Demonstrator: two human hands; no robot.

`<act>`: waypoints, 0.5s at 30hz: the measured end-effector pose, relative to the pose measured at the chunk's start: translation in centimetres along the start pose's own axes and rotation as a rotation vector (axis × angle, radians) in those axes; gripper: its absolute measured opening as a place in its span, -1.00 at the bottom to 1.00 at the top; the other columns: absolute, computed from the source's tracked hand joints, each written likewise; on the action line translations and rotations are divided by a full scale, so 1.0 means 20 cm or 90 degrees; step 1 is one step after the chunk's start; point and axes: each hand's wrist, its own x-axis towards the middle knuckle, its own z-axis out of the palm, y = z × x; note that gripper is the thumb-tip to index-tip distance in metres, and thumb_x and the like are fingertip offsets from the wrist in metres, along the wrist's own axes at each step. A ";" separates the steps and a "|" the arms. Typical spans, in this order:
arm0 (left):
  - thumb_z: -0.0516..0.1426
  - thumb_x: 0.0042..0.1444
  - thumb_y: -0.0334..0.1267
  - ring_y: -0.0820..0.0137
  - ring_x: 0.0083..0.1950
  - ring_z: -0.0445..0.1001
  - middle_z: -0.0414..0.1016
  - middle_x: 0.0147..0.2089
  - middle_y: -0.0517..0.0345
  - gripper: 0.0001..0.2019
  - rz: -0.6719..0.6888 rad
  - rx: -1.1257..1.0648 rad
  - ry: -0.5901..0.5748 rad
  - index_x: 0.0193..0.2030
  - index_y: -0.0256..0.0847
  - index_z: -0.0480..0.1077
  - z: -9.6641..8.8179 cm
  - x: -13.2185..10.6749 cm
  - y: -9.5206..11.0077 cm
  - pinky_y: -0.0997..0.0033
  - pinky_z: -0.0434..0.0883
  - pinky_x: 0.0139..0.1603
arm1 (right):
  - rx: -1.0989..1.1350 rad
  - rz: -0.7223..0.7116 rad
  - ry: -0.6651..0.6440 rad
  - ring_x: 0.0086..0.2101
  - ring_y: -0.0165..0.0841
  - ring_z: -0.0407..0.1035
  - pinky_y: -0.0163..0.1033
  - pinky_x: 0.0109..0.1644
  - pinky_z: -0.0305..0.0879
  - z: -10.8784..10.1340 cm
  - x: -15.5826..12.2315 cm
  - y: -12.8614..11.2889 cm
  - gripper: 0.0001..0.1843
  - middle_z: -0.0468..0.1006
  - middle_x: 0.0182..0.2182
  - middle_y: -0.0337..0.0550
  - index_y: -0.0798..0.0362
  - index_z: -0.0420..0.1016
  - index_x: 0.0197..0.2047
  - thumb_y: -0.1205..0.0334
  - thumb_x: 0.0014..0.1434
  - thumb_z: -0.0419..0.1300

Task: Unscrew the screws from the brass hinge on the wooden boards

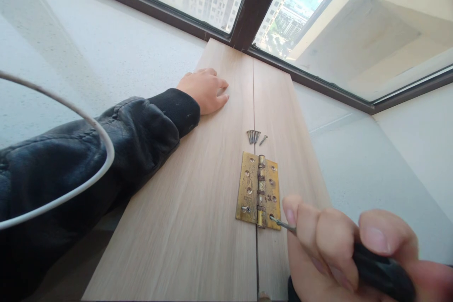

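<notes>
A worn brass-coloured hinge [261, 184] lies opened flat across the seam between two pale wooden boards [198, 188]. My right hand [329, 240] is closed around a screwdriver [384, 269] with a black handle. Its tip meets the hinge's lower right hole, where a screw head seems to sit. In the lower left hole, a screw [246, 209] leans at an angle. Just beyond the hinge lie several loose screws [254, 136] in a row, with one more screw [263, 140] beside them. Farther up, my left hand [205, 90] rests on the left board, fingers loosely apart.
A white cable [106, 151] loops across the left side, in front of my black sleeve [141, 132]. Dark window frames [247, 9] stand at the far end of the boards. Pale, glossy surfaces [106, 52] lie on both sides.
</notes>
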 end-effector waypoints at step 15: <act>-0.13 0.23 0.07 0.12 0.28 0.24 0.27 0.28 0.13 -0.46 -0.004 0.003 -0.011 0.26 0.00 0.31 0.00 0.00 0.00 0.14 0.16 0.29 | 0.001 -0.010 -0.017 -0.71 -0.49 0.00 -0.24 -0.43 0.29 0.04 0.01 -0.01 -0.56 0.09 -0.74 -0.44 -0.05 0.48 -0.35 -0.02 0.41 -0.09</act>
